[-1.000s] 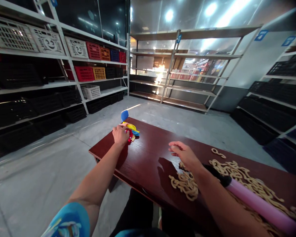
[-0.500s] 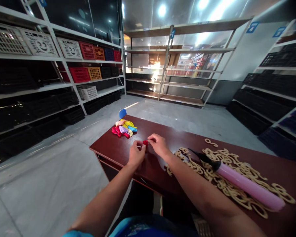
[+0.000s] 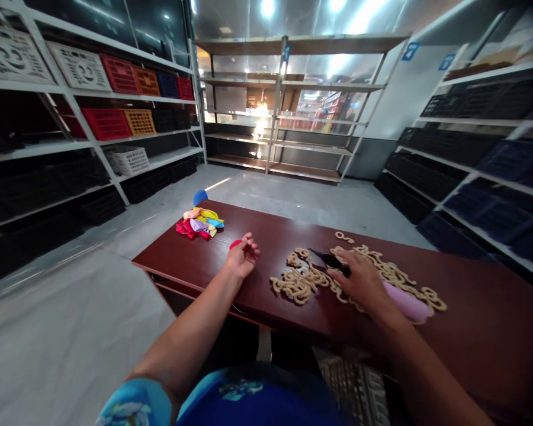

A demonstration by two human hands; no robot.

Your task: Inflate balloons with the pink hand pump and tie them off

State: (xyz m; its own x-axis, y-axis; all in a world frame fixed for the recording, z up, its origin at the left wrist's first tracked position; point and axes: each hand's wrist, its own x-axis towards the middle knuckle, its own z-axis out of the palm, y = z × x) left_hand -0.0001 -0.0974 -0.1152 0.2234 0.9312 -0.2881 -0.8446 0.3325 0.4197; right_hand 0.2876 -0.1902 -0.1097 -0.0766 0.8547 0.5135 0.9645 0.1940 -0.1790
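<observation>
My left hand (image 3: 243, 255) is turned palm up over the desk, fingers curled, with a small red balloon (image 3: 234, 244) pinched at its far side. Part of that balloon is hidden behind the hand. On the right, my right hand (image 3: 359, 277) closes around the black front end of a balloon pump (image 3: 406, 300), thumb on the near side and fingers over the top. The pump's pink barrel runs out behind the wrist, and its thin black nozzle points left. Tan, curly long balloons (image 3: 298, 281) lie under and around the pump.
A pile of colourful balloons (image 3: 199, 225) lies at the far left of the dark red desk (image 3: 266, 236). Beyond the desk's far left corner shows a blue rounded object (image 3: 199, 197). Shelves with crates (image 3: 118, 74) line the left side; more shelving (image 3: 270, 142) stands at the back and right.
My right hand has left the red balloon and moved right onto the pump. My left hand keeps the balloon and has rolled palm up. The view has shifted to the right.
</observation>
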